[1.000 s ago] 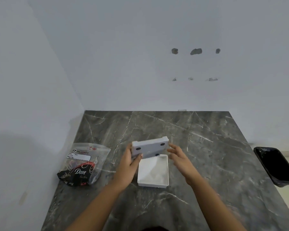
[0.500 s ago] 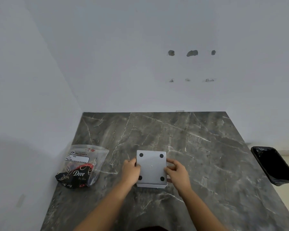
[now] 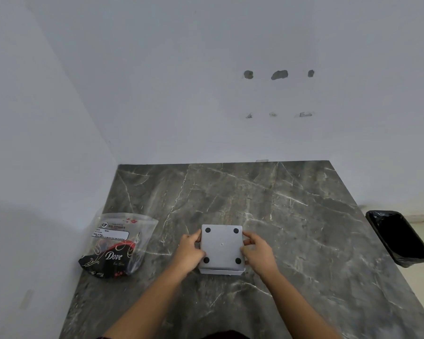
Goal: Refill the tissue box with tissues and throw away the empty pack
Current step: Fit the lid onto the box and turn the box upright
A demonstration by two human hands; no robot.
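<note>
I see the box (image 3: 222, 248) lying upside down near the middle of the table (image 3: 291, 216), its grey base up with four black feet at the corners. My left hand (image 3: 190, 253) clasps its left side, fingers curled over the edge near the left feet. My right hand (image 3: 257, 253) clasps the right side in the same way, thumb and fingers pressed against the box. The pack (image 3: 118, 245) lies flat to the left of the box, near the table's left edge, apart from both hands; it looks mostly clear with black and red print. A black bin (image 3: 399, 238) stands on the floor off the right side of the table.
</note>
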